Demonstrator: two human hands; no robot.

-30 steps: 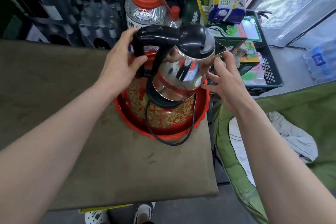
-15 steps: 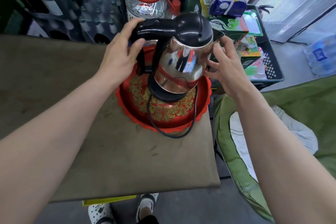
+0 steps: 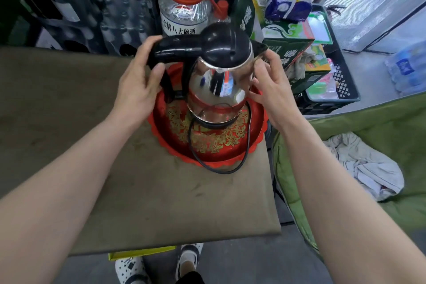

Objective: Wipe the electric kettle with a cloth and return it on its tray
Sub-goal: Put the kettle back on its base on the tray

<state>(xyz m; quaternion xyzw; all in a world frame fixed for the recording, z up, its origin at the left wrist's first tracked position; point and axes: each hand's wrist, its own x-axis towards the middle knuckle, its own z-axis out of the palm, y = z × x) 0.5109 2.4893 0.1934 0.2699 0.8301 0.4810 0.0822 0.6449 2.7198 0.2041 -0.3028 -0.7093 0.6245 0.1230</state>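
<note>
The electric kettle (image 3: pixel 216 85), shiny steel with a black lid and handle, stands upright with its base down in the middle of the red, gold-patterned tray (image 3: pixel 161 136). My left hand (image 3: pixel 136 85) is wrapped around the black handle. The spread fingers of my right hand (image 3: pixel 274 90) touch the steel side below the spout. The kettle's black cord (image 3: pixel 221 169) loops over the tray's front rim. A crumpled pale grey cloth (image 3: pixel 366 163) lies on a green cushion (image 3: pixel 380 122) to the right, in neither hand.
The tray sits at the far right end of a brown table (image 3: pixel 92 145). Behind it stand a big clear jug with a red cap (image 3: pixel 184 11), green boxes and a black crate (image 3: pixel 341 90). Dark bottle racks fill the back left.
The kettle has come from a tilted, raised position down to upright at the tray's middle. Both hands stayed with it, and the view has shifted slightly.
</note>
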